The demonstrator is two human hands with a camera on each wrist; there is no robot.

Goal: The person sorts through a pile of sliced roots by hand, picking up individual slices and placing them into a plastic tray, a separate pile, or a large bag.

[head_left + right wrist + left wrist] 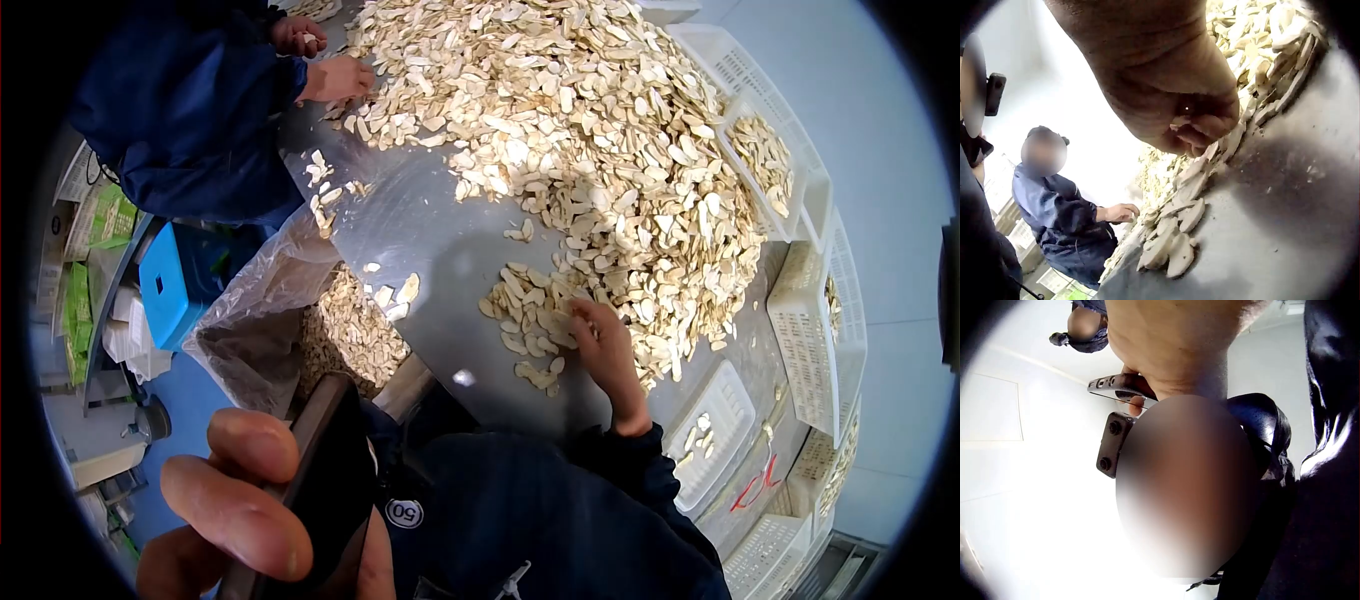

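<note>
My left hand (pixel 240 500) is raised close to the head camera and grips a dark phone (pixel 320 490), fingers on one long edge and thumb on the other. The phone's edge (pixel 1110 381) shows below that hand in the left wrist view. My right hand (pixel 608 355) is low over the metal table (pixel 440 330), fingertips at a small cluster of pale, flat dried slices (pixel 530 305) in front of the big heap (pixel 600 130). In the right wrist view its fingers (pixel 1207 128) curl inward; I cannot tell whether a slice is between them.
Across the table, another person's hand (pixel 338 78) touches the heap's left edge. A plastic-lined container (pixel 260 290) of smaller pieces stands by the near left edge. At right are a white tray (pixel 735 400), red-handled scissors (pixel 757 485) and white baskets (pixel 805 340). A blue stool (pixel 172 285) stands left.
</note>
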